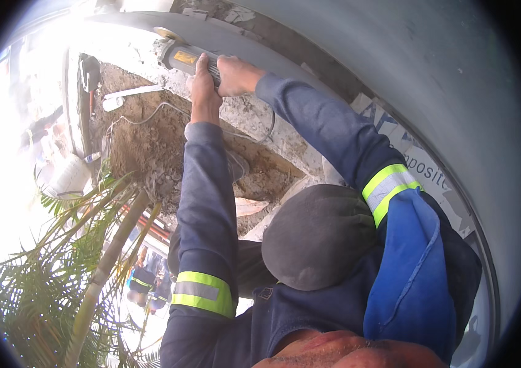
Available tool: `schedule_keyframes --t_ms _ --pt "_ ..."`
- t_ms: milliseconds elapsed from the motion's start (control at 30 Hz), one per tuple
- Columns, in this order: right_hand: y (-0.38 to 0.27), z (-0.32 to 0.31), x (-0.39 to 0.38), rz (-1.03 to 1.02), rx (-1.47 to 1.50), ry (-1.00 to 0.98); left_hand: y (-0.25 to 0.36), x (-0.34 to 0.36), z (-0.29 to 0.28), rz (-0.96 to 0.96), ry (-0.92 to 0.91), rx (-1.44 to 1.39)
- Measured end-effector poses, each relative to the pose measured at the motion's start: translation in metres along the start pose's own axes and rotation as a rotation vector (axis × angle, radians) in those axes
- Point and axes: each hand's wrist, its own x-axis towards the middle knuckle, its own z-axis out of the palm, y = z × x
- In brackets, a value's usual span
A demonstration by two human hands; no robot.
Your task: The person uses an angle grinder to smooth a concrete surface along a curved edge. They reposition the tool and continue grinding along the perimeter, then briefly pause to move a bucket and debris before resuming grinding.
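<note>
Grinder (182,57) in 2 hands (203,87) (234,76) has soil (141,138), cable (165,103), apparently a bucket (69,176) around.

The angle grinder (176,56) has a smooth, hard casing. The navy sleeves (207,190) are matt cloth, their reflective bands (202,292) smooth; the blue cloth (409,264) is matt too. Soil (131,141) looks rough and crumbly, the bucket (68,176) plastic, the wall (432,55) smooth.
</note>
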Motion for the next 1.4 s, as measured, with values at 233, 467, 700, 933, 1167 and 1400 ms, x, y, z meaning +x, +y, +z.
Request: schedule_keyframes --t_ms 233,467,700,933,1167,1400 --pt "0.013 -0.004 -0.038 -0.026 -0.031 0.094 -0.007 -0.044 0.026 0.045 0.04 0.042" --pt "0.02 -0.006 -0.04 -0.035 0.017 0.109 -0.011 -0.042 0.031 0.082 0.016 0.037" --pt "0.008 -0.011 -0.029 0.006 0.022 0.041 -0.007 -0.027 0.024 0.063 0.047 0.069" --pt "0.006 -0.005 -0.008 0.012 0.029 0.032 -0.006 0.0 0.007 0.032 0.023 0.059" --pt "0.005 -0.004 0.004 -0.022 0.036 0.063 -0.002 0.012 0.006 -0.003 0.027 -0.001" --pt "0.006 -0.008 -0.027 0.007 0.02 0.049 -0.001 -0.032 0.023 0.042 0.031 0.042"
